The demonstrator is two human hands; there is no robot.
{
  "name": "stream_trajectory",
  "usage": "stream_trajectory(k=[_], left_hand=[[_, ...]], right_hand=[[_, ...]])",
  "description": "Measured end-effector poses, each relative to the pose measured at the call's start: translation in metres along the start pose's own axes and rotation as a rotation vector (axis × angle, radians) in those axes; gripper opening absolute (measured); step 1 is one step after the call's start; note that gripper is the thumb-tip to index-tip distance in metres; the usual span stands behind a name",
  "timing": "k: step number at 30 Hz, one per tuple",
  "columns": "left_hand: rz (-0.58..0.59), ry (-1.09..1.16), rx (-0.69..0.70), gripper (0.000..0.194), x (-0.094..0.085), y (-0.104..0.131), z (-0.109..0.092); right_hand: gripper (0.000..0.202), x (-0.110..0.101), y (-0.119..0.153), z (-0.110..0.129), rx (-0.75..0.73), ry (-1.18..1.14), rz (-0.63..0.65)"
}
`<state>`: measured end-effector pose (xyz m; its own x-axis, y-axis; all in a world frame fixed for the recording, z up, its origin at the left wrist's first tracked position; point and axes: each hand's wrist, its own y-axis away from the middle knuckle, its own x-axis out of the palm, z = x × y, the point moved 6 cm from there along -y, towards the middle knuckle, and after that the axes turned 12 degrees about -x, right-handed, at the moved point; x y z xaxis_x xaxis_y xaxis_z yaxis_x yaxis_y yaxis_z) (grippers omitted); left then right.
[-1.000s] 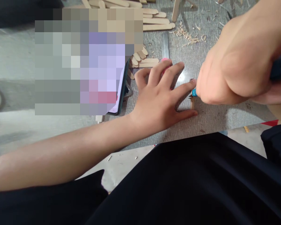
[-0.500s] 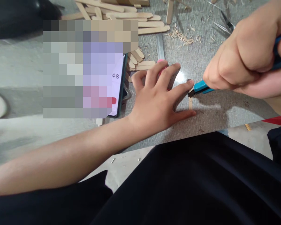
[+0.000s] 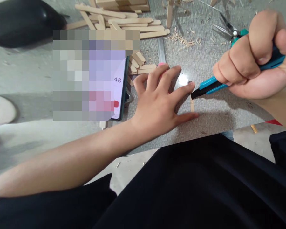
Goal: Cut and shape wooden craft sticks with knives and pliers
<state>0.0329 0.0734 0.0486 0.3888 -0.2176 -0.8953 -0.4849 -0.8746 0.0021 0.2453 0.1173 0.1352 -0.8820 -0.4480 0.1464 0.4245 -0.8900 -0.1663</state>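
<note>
My left hand (image 3: 158, 98) is spread on the table, fingers apart. Its index fingertip and thumb tip rest at the two ends of a small strip of wooden stick (image 3: 192, 105). A blue and black utility knife (image 3: 208, 86) is gripped in my right hand (image 3: 252, 60), its fingers wrapped round the handle. The knife's dark tip meets the strip just below my left index fingertip. Beneath my left fingers lies a tool with a flat metal blade (image 3: 161, 49) and a pink handle, mostly hidden.
A phone (image 3: 120, 92) lies left of my left hand, partly blurred out. Wooden craft sticks (image 3: 143, 28) are heaped behind it. Wood shavings (image 3: 182, 39) are scattered beyond my fingers. Green-handled pliers (image 3: 231, 33) lie by my right hand. The table's near edge runs close below.
My right hand has tilted and drawn back slightly to the right, showing more of the knife and the pliers. My left hand stays on the strip. The view has shifted a little.
</note>
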Motion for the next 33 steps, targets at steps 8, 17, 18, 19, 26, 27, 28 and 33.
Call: stream_trajectory(k=[8,17,18,19,26,27,28,33], left_hand=[[0.020,0.089,-0.067,0.083,0.004,-0.002,0.004],[0.063,0.070,-0.064,0.085,0.003,-0.001,0.004],[0.065,0.069,-0.069,0.085,0.003,-0.001,0.004],[0.068,0.066,-0.071,0.086,0.003,-0.001,0.004],[0.051,0.059,-0.043,0.090,0.005,-0.001,0.005],[0.048,0.059,-0.038,0.090,0.006,-0.001,0.005],[0.047,0.059,-0.034,0.090,0.006,-0.001,0.005],[0.054,0.055,-0.035,0.088,0.006,-0.002,0.003]], right_hand=[[0.087,0.000,0.006,-0.004,-0.003,-0.048,-0.212],[0.059,-0.008,0.003,-0.007,0.009,0.068,-0.350],[0.048,-0.014,0.004,-0.008,-0.027,0.114,-0.343],[0.038,-0.021,0.004,-0.009,-0.078,0.184,-0.339],[0.031,-0.079,-0.009,-0.013,-0.095,0.754,-0.088],[0.028,-0.085,-0.011,-0.014,-0.055,0.762,-0.030],[0.025,-0.091,-0.014,-0.016,-0.003,0.772,0.024],[0.055,-0.104,-0.012,-0.028,0.271,0.993,0.294]])
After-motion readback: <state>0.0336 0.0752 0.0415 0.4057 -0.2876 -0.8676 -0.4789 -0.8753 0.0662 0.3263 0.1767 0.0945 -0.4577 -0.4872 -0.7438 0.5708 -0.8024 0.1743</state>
